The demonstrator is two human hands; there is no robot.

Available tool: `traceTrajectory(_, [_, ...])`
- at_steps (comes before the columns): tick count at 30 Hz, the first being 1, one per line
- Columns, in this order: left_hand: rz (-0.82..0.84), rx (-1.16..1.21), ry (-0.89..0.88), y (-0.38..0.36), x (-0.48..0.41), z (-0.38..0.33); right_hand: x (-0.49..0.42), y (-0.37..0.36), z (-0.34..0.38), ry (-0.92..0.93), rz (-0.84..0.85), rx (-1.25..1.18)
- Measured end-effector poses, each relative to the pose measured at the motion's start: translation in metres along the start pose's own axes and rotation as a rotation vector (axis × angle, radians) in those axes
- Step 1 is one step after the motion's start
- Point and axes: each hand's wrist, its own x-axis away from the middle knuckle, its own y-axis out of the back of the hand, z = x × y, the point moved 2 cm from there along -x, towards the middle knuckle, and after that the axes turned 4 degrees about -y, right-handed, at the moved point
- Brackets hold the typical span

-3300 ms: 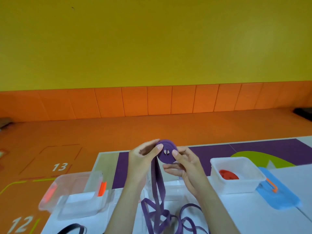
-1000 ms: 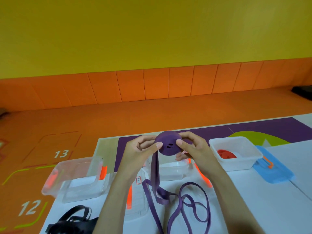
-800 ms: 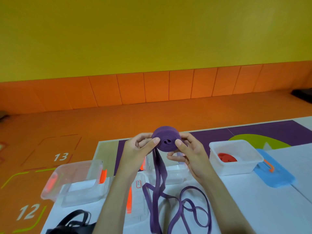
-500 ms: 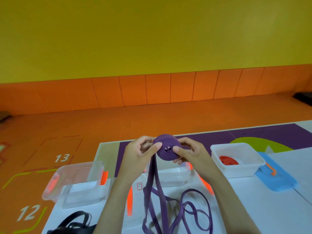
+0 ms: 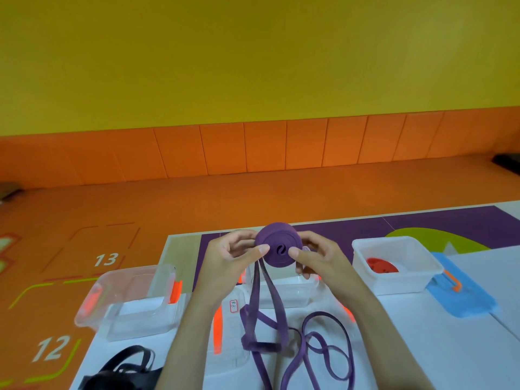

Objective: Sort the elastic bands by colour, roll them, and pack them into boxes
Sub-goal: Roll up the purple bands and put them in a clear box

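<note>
A purple elastic band roll (image 5: 278,244) is held up above the table between both hands. My left hand (image 5: 230,258) pinches its left side with thumb and fingers. My right hand (image 5: 318,256) grips its right side, thumb on the roll's face. The unrolled purple tail (image 5: 264,308) hangs from the roll and lies in loops on the white table (image 5: 422,347). A thinner purple band (image 5: 326,347) lies looped beside it. A red rolled band (image 5: 381,265) sits in the white box (image 5: 394,282) at right. Black bands (image 5: 123,370) lie at the lower left.
A clear box (image 5: 135,302) with orange clips stands at the left. Another clear box (image 5: 281,288) stands behind the hanging tail, with a clear lid (image 5: 230,327) in front of it. A blue lid (image 5: 461,299) lies under the white box's right side. Orange floor lies beyond the table edge.
The purple roll has turned between my hands and grown slightly. The hanging tail is shorter and has shifted. The camera view has moved a little.
</note>
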Motion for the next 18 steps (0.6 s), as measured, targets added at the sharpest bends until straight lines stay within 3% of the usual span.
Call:
traceTrajectory(4, [-0.04,0.14,0.008,-0.006,0.0,0.0,-0.003,-0.007,-0.001,0.036,-0.107,-0.211])
traceTrajectory(9, [-0.09,0.185,0.002,-0.012,0.001,0.007,0.002,-0.022,-0.016,0.002,-0.092,-0.423])
traceTrajectory(11, [-0.098,0.171,0.008,-0.011,0.001,0.007,0.004,-0.02,-0.017,-0.053,-0.011,-0.379])
traceTrajectory(15, [-0.023,0.071,-0.047,-0.005,0.002,0.006,0.006,-0.001,-0.011,-0.072,0.083,-0.022])
traceTrajectory(18, [0.008,0.11,-0.001,-0.006,0.002,0.008,0.002,0.004,-0.004,-0.057,-0.008,-0.152])
